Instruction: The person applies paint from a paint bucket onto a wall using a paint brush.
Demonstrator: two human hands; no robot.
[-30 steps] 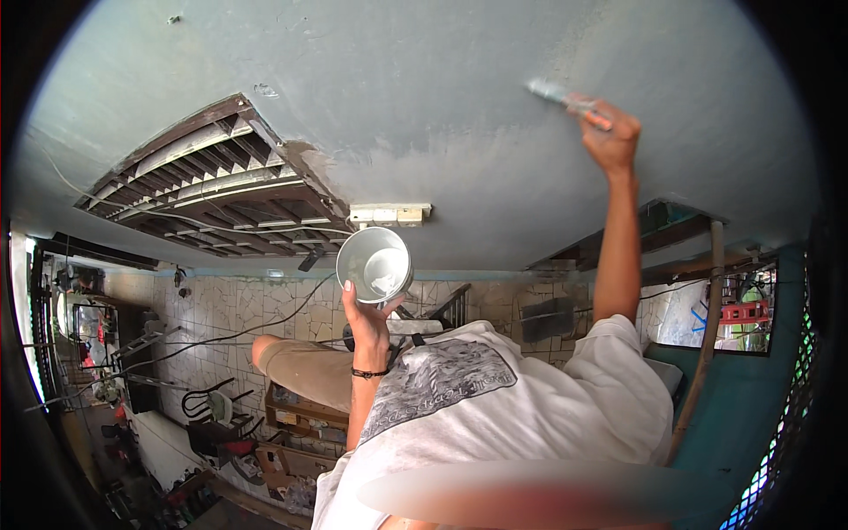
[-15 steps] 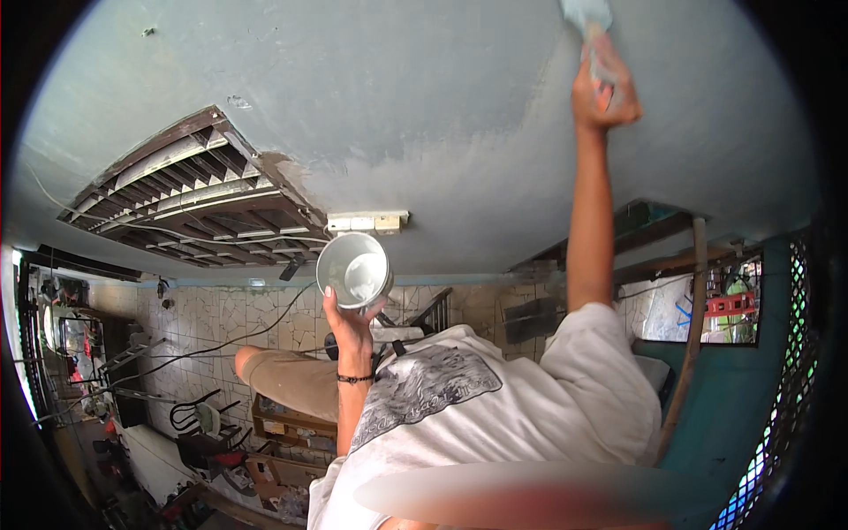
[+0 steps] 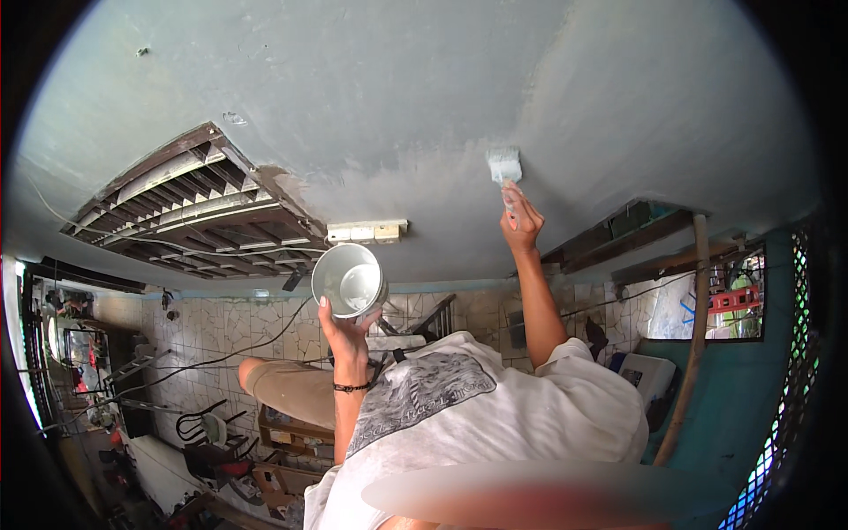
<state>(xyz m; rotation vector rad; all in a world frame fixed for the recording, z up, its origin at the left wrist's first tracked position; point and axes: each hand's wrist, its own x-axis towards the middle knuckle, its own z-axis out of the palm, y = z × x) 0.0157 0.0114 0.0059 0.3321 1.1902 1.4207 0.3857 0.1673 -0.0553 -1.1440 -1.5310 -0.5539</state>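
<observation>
My right hand [image 3: 522,224] is closed round the handle of a wide paintbrush [image 3: 504,166], whose bristles lie against the grey-painted wall [image 3: 406,97]. Pale paint coats the brush. In front of my body my left hand [image 3: 346,331] holds up a round light-grey paint bucket [image 3: 327,278], with fingers and thumb around its lower side. The bucket leans so that its opening shows, with some whitish paint at the bottom. A lighter, uneven patch of paint spreads over the wall to the left of the brush.
A louvred wooden vent [image 3: 190,199] is set in the wall on the left. Beside the bucket sits a white fixture [image 3: 367,231] with a cable. A wooden pole [image 3: 693,344] leans at the right. A chair [image 3: 212,424] and shelving [image 3: 296,433] stand on the tiled floor below.
My right hand has come down and to the left with the paintbrush, from high on the wall to a lower spot. The left hand and bucket have barely shifted.
</observation>
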